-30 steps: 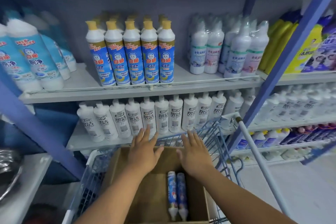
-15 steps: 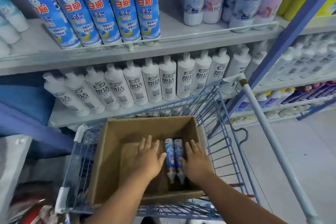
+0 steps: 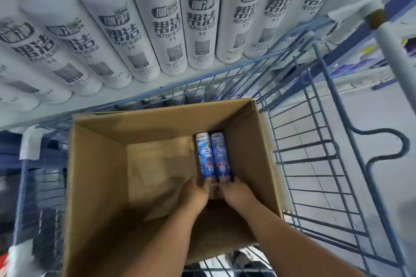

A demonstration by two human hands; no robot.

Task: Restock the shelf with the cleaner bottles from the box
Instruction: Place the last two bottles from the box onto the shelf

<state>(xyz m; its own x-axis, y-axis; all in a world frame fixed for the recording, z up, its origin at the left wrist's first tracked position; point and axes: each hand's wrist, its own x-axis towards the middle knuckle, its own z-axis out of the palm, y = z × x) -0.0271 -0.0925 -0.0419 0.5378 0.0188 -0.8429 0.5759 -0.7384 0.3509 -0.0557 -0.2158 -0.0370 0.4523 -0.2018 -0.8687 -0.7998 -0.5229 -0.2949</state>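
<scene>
Two cleaner bottles (image 3: 212, 156) remaining in the box (image 3: 96, 164), lying flat and side by side, touching, against the wall at 3 o'clock, caps toward 6 o'clock and bases toward 12 o'clock. No other bottles visible on the bare cardboard floor at 9 o'clock; box judged nearly emptied, stock transfer judged close to complete. Left hand (image 3: 196, 193) at the cap end of the left-side bottle, right hand (image 3: 236, 191) at the cap end of the right-side bottle, both in contact with the bottle necks. Fingers curled down over the necks; firm grip or first contact not determinable, fingertips hidden behind the knuckles. Neither bottle lifted off the box floor. Remaining steps, as judged: secure both bottles, raise clear of the box, place upright on the shelf. Box seated in a blue wire cart (image 3: 315, 153), cart handle (image 3: 391, 51) at 2 o'clock. Shelf (image 3: 157, 87) at 12 o'clock directly beyond the cart rim, carrying a full row of white bottles (image 3: 198, 29) of a different product; destination slot for the blue-labelled bottles not in view.
</scene>
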